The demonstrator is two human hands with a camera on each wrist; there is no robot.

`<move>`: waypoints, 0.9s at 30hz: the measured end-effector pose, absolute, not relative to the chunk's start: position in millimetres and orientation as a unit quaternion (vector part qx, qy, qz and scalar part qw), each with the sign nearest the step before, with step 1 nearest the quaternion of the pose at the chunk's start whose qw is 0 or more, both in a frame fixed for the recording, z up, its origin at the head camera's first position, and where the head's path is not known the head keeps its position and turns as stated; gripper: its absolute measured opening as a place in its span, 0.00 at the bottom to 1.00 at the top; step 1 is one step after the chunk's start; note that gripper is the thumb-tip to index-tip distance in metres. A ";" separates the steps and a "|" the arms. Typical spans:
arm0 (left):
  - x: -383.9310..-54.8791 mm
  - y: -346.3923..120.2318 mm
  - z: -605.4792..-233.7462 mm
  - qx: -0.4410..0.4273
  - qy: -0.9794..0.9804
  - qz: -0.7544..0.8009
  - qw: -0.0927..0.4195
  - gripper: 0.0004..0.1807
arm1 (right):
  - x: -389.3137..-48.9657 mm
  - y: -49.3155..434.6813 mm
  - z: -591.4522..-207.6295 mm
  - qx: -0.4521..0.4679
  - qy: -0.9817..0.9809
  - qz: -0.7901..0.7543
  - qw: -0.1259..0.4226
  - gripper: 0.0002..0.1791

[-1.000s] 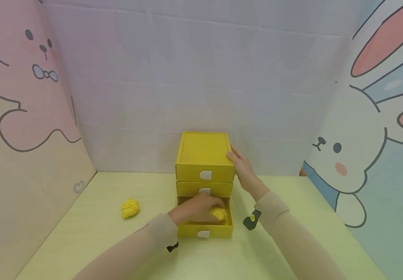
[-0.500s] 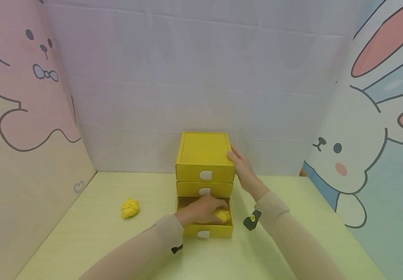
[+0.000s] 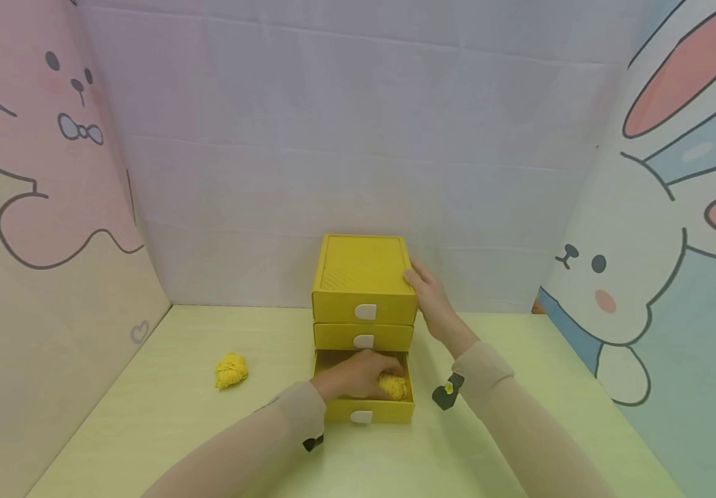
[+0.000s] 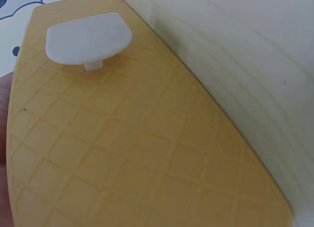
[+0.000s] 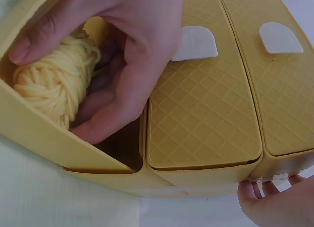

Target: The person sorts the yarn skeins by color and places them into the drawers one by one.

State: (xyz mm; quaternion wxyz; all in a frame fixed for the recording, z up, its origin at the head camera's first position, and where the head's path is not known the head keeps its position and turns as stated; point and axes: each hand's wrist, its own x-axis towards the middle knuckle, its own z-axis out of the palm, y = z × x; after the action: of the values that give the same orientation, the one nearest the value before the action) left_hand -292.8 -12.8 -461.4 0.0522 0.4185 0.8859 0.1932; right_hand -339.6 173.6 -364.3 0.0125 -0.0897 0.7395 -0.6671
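A yellow three-drawer box [image 3: 364, 263] stands against the back wall, its bottom drawer [image 3: 382, 413] pulled out. Inside that drawer my left hand [image 3: 360, 373] grips a ball of yellow yarn [image 5: 56, 77], thumb on one side and fingers curled round the other. At the box's upper right side rests my right hand [image 3: 435, 301], thumb at the top edge and fingers extended along the side. In the right wrist view its fingertips [image 5: 269, 187] touch the box wall. The left wrist view is filled by a drawer front [image 4: 127, 128] with a white tab [image 4: 88, 38].
A second ball of yellow yarn [image 3: 231, 371] lies on the table [image 3: 258, 332] to the left of the box. The middle drawer [image 3: 335, 337] and top drawer [image 3: 335, 306] are closed. Walls with cartoon prints border the table at left and right.
My left hand has shifted slightly to the right within the bottom drawer, and the yarn ball with it. Over the last half second the ball has moved slightly nearer the drawer front. My right hand stays put.
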 end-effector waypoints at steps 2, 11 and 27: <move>-293.2 -14.5 -461.3 0.422 0.883 0.200 0.053 0.21 | -339.8 174.0 -364.6 -0.090 0.739 -0.667 0.013 0.34; -294.5 -28.0 -459.5 0.411 0.876 0.241 0.077 0.23 | -340.7 173.6 -365.0 -0.085 0.736 -0.671 0.013 0.35; -286.5 -62.2 -444.3 0.389 0.872 0.278 0.101 0.30 | -339.6 173.3 -363.6 -0.087 0.733 -0.675 0.015 0.34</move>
State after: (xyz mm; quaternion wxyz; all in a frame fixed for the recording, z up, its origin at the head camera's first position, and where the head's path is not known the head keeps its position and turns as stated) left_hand -286.5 -62.2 -444.3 0.1014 0.3895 0.8721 0.2782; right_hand -339.6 173.3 -363.6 0.0150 -0.0868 0.7329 -0.6746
